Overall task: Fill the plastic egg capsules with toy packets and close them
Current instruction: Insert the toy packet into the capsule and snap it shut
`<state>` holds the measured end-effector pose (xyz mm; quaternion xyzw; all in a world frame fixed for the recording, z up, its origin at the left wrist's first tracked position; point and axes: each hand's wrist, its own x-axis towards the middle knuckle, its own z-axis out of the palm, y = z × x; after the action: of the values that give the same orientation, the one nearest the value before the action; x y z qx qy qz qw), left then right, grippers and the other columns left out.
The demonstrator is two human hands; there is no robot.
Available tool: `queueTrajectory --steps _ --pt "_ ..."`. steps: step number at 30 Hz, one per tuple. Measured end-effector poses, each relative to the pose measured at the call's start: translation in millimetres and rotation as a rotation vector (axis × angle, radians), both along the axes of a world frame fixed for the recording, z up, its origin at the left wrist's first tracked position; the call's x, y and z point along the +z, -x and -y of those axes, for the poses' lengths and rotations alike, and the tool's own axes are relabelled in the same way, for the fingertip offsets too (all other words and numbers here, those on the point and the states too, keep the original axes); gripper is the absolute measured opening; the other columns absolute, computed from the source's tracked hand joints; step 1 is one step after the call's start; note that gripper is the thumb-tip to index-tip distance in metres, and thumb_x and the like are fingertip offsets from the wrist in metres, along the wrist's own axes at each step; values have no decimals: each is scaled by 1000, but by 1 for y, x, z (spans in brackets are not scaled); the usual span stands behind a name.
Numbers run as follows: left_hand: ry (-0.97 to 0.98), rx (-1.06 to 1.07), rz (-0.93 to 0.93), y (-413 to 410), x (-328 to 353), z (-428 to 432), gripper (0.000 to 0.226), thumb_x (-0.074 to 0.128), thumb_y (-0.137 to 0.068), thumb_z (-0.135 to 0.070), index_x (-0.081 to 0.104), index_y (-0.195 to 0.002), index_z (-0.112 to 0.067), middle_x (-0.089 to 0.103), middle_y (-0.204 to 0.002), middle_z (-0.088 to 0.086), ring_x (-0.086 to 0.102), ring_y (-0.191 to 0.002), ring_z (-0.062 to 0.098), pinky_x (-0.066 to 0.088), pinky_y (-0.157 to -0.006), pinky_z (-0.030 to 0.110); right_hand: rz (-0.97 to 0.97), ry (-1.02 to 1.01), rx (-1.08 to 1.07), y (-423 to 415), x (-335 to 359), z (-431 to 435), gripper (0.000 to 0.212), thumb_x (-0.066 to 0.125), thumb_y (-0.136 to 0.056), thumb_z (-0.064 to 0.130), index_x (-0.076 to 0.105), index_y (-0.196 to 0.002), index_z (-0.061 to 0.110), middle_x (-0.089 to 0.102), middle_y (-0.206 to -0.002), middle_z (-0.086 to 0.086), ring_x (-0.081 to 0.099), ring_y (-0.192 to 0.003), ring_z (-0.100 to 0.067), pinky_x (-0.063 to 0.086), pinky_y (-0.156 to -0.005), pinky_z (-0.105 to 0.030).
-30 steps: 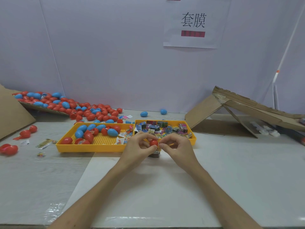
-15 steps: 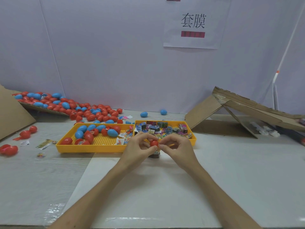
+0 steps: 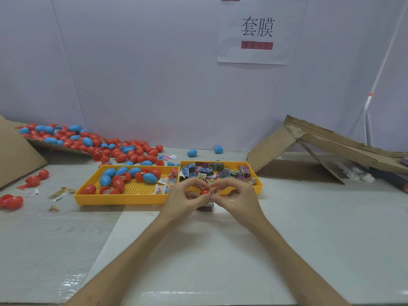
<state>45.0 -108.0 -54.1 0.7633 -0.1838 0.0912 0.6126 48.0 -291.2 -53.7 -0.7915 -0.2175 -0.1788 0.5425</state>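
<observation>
While the scatter at the left of the frame lies as it did a second ago, the loose red shells [image 3: 12, 202] at the lower left edge and the heap of red and blue capsules [image 3: 88, 142] spilling from the upper left play no part in this step. Right of them, the left yellow tray [image 3: 119, 199] holds more capsules and a few clear bags.

At centre, the left hand [image 3: 183, 199] has hardly moved: its thumb and curled fingers clamp the red capsule [image 3: 204, 192] just above the table, in front of the trays. Touching it on the right, the right hand [image 3: 237, 198] pinches a small glinting toy packet [image 3: 212, 192] against the capsule's mouth. The orange sliver that showed between the right fingers a moment ago is gone from sight, and the fingertips have drawn closer to the shell, so the packet is probably going in. Whether it is fully inside I cannot tell. Closing the capsule is not yet done. A dark item [image 3: 205, 207] under the hands is too hidden to name.

Further right, the right yellow tray [image 3: 259, 185] is stocked with packets, and a folded cardboard sheet [image 3: 309, 149] leans at the right.
</observation>
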Motion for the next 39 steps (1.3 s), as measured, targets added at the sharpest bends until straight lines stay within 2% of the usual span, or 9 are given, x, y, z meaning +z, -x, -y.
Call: queueTrajectory --steps 2,7,11,15,20,24,30,35,39 --pt "24 -2 -19 -1 0 0 15 75 -89 -6 71 -96 -18 72 -95 -1 76 -81 21 62 -74 32 -18 -21 23 1 2 -1 28 86 -74 16 77 -95 32 74 -90 9 69 -93 -17 56 -77 -51" --pt "108 5 -70 -3 0 -1 15 74 -90 -5 70 -96 -17 72 -96 1 76 -83 21 63 -73 33 -44 -141 50 1 6 3 24 78 -77 25 75 -100 30 74 -103 10 70 -99 -11 57 -80 -31" --pt "130 -4 -94 -4 0 -2 20 76 -89 -7 73 -100 -24 74 -95 -5 76 -87 21 63 -76 35 -71 -91 91 -1 3 3 39 81 -77 9 72 -112 24 73 -110 9 68 -107 -14 58 -84 -39" --pt "126 -6 -108 -4 1 -2 24 78 -87 -10 74 -101 -28 74 -97 -11 76 -91 18 63 -75 33 -59 -36 105 0 2 0 46 82 -74 12 70 -112 35 73 -108 11 70 -104 -14 60 -81 -34" --pt "152 -21 -171 -4 1 -3 24 81 -85 -14 74 -103 -28 76 -102 -3 75 -95 23 63 -78 41 -47 -63 77 1 3 0 46 85 -75 10 70 -112 33 73 -103 12 71 -97 -13 59 -72 -27" --pt "198 -63 -192 -4 1 -6 24 80 -86 -11 74 -105 -22 77 -104 0 75 -95 22 61 -69 31 -32 -65 64 3 4 0 44 84 -74 15 69 -110 37 73 -101 13 70 -95 -13 58 -71 -27" --pt "308 -114 -287 -2 0 -4 28 79 -84 -4 72 -109 -13 77 -105 6 75 -97 27 61 -75 29 0 -36 46 3 5 -2 46 85 -76 10 69 -108 38 73 -101 14 71 -94 -12 61 -71 -33" --pt "466 -224 -438 -2 4 -5 39 75 -78 4 68 -115 -5 73 -113 18 72 -107 34 60 -83 31 37 -7 24 3 3 -5 43 82 -78 8 69 -113 30 72 -100 13 70 -93 -12 60 -71 -30" --pt "544 -339 -519 2 8 -5 49 74 -80 -11 59 -126 -2 70 -121 24 68 -115 38 59 -90 34 116 96 -8 5 0 -6 51 79 -77 5 66 -115 37 70 -101 16 65 -94 -11 54 -73 -25"
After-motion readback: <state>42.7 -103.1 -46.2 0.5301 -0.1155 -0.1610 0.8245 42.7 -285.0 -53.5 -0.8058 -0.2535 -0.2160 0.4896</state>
